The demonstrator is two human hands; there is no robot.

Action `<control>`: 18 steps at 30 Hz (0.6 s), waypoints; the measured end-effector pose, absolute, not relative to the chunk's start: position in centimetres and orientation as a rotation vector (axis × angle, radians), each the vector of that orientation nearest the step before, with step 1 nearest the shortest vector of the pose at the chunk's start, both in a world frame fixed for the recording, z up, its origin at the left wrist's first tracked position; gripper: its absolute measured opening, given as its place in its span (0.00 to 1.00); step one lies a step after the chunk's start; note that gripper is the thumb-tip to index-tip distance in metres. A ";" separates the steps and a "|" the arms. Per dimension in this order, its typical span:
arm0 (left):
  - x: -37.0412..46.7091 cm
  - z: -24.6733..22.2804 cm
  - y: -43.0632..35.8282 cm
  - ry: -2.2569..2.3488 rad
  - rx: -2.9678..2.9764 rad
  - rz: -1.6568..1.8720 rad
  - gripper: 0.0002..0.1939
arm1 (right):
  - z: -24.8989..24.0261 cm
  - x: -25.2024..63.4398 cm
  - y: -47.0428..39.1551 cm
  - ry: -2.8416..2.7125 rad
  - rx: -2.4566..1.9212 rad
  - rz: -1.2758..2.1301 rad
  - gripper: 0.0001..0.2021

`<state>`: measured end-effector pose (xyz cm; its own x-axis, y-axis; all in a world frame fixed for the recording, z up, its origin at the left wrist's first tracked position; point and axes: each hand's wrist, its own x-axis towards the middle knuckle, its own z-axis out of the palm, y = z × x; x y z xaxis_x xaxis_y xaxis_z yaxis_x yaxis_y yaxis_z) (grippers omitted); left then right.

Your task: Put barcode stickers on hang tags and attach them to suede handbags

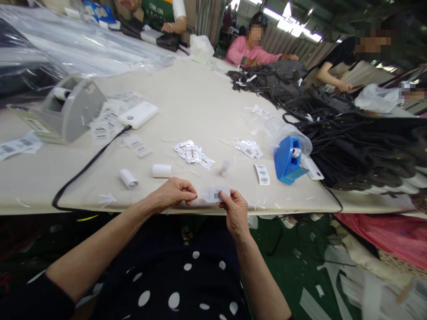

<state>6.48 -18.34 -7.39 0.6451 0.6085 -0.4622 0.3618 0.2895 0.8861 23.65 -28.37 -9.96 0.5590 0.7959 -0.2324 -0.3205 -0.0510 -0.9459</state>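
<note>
My right hand (pixel 236 206) pinches a white barcode tag (pixel 213 194) between thumb and fingers, just above the table's front edge. Just left of the tag is my left hand (pixel 176 194), its thumb and forefinger pressed together; whatever they grip is too small to make out. Beyond the hands lies a loose pile of white printed tags (pixel 192 153), with a second tag pile (pixel 249 149) to its right. A strip of barcode stickers (pixel 262 174) rests near the blue tape dispenser (pixel 288 161).
A grey tape dispenser (pixel 71 109), printed slips and a white power bank (pixel 138 114) with a black cable stand left. Two white paper rolls (pixel 162 171) lie near my left hand. Black garments or bags (pixel 363 142) heap at right. Several people work across the table.
</note>
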 end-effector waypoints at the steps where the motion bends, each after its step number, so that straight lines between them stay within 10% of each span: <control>1: 6.4 -7.4 -18.2 0.937 1.333 0.209 0.12 | -10.0 23.9 -28.4 -0.430 -1.329 0.956 0.12; 18: 6.4 -11.1 -17.6 1.013 2.114 0.652 0.14 | -5.1 33.1 -20.4 -0.535 -1.353 0.580 0.16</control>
